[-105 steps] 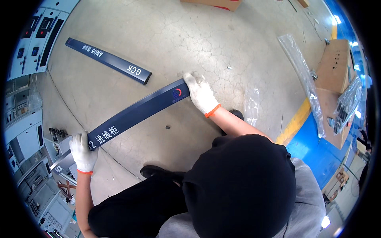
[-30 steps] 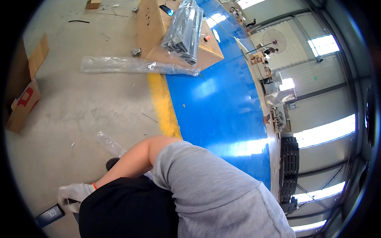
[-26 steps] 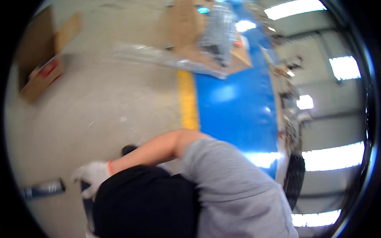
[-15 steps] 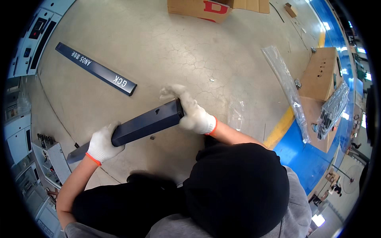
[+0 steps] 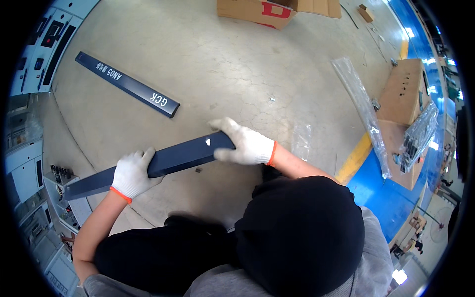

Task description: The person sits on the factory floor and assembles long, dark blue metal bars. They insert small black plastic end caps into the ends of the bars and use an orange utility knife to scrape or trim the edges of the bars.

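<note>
Held bar [image 5: 185, 154]: long, dark blue, slanting across between both hands, raised above the floor [image 5: 237, 64].
Left hand [image 5: 132, 174]: white-gloved, closed firmly around the bar partway along its length.
Right hand [image 5: 246, 144]: white-gloved, partly curled, thumb across the bar's face, fingers past its upper edge, gripping the right end.
Second bar [image 5: 128, 85]: dark blue, white lettering, lying on the floor beyond, apart from the first.
Plastic sleeve [image 5: 361, 111]: clear, long, at right beside a cardboard box [image 5: 402, 91].
</note>
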`<state>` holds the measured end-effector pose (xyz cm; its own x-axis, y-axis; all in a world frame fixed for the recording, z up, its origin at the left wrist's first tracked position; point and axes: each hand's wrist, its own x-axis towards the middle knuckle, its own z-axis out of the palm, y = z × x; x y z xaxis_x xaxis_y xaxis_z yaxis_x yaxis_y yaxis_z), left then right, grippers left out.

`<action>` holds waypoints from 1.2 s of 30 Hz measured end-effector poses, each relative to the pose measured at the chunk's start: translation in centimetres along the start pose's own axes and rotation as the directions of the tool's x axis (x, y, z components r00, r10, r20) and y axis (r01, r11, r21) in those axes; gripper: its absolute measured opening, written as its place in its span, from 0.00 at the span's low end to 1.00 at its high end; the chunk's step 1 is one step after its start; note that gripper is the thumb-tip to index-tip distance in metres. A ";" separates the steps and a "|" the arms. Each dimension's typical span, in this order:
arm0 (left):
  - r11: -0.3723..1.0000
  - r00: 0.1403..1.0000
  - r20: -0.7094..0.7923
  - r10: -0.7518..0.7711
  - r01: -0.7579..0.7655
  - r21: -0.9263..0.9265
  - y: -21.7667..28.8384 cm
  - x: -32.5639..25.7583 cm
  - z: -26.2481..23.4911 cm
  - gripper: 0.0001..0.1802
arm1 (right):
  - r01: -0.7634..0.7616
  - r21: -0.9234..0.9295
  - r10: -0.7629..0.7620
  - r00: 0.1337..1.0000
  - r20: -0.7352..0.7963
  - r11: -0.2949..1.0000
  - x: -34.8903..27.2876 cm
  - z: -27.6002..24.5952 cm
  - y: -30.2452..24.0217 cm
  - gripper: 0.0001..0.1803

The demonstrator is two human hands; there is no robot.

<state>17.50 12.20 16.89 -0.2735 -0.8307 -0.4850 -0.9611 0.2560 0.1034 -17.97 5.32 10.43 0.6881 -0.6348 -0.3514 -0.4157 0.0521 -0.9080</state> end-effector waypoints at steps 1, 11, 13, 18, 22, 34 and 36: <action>0.999 1.000 -0.002 0.030 -0.030 0.042 0.1 0.0 -0.2 0.36 | -0.024 -0.085 0.029 0.998 0.062 0.996 0.2 0.4 -0.1 0.44; 0.939 1.000 0.024 0.001 -0.009 0.344 1.3 0.2 -3.2 0.27 | 0.166 -0.143 -0.190 0.966 -0.174 0.976 6.4 11.0 8.1 0.31; 0.941 0.999 -0.005 -0.039 0.038 0.336 2.1 0.4 -4.0 0.26 | 0.198 -0.148 -0.230 0.942 -0.243 0.969 7.9 11.2 8.8 0.33; 0.889 0.998 -0.012 -0.056 0.055 0.455 5.4 2.8 -5.9 0.28 | 0.349 -0.185 -0.395 0.790 -0.469 0.919 11.2 10.3 10.4 0.31; 0.787 0.997 -0.031 -0.077 0.080 0.612 8.2 4.5 -6.2 0.30 | 0.349 -0.207 -0.400 0.687 -0.607 0.914 13.3 10.5 10.2 0.30; 0.643 0.995 0.008 -0.102 0.059 0.764 10.7 6.6 -2.8 0.24 | 0.278 -0.297 -0.400 0.745 -0.533 0.913 13.5 10.8 11.6 0.29; 0.641 0.995 0.011 -0.100 0.055 0.766 11.0 7.0 -2.4 0.23 | 0.280 -0.253 -0.375 0.753 -0.541 0.926 12.8 10.4 10.9 0.31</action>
<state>4.91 8.04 16.72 -0.1760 -0.8464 -0.5026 -0.6020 0.4965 -0.6254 -7.55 5.80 -6.31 0.3524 -0.9144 0.1994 -0.3431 -0.3245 -0.8815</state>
